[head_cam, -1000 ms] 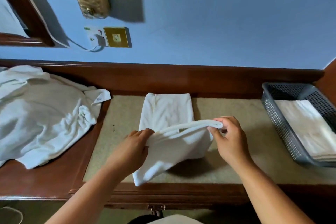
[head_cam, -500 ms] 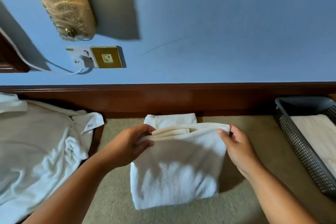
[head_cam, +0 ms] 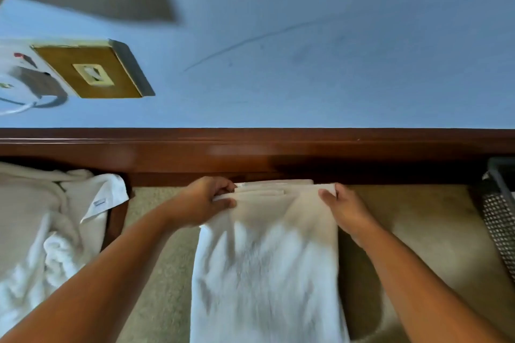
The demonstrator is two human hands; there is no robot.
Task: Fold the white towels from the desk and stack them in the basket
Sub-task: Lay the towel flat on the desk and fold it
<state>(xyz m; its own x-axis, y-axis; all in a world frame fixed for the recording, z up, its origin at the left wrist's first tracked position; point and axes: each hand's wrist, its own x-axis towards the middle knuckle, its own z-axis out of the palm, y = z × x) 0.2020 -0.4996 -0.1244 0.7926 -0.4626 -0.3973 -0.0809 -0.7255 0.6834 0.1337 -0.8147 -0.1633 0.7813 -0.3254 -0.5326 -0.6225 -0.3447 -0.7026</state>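
Currently in hand: a folded white towel point(head_cam: 267, 273) lies lengthwise in the middle of the frame on the beige pad point(head_cam: 418, 231) of the desk point(head_cam: 117, 220). Its near end is cut off by the bottom edge and its far end sits just short of the back rail point(head_cam: 250, 153).
Towel's far end: several layered edges show there, one over another, between the two hands. Motion blur softens the cloth.
Left hand: the left hand point(head_cam: 207, 202) grips the far left corner of the towel, fingers curled over the layered edge and the thumb against the cloth below it.
Right hand: the right hand point(head_cam: 344, 207) pinches the far right corner, thumb lying on top of the cloth and the fingers tucked out of sight behind the edge.
Forearms: both are bare and come in from the lower corners of the frame, one on each side of the towel.
Loose towels: a crumpled white heap point(head_cam: 36, 225) fills the lower left of the frame on the wooden part of the desk. One corner with a small label points toward the pad. The heap is apart from the folded towel.
Basket: a dark perforated basket point(head_cam: 498, 217) shows only as a sliver at the right edge, well apart from the towel. Its contents cannot be told.
Wall: the blue wall point(head_cam: 306, 64) carries a brass-coloured switch plate point(head_cam: 92, 71) in the upper left, beside a white socket point(head_cam: 22, 78) with a plug at the left edge.
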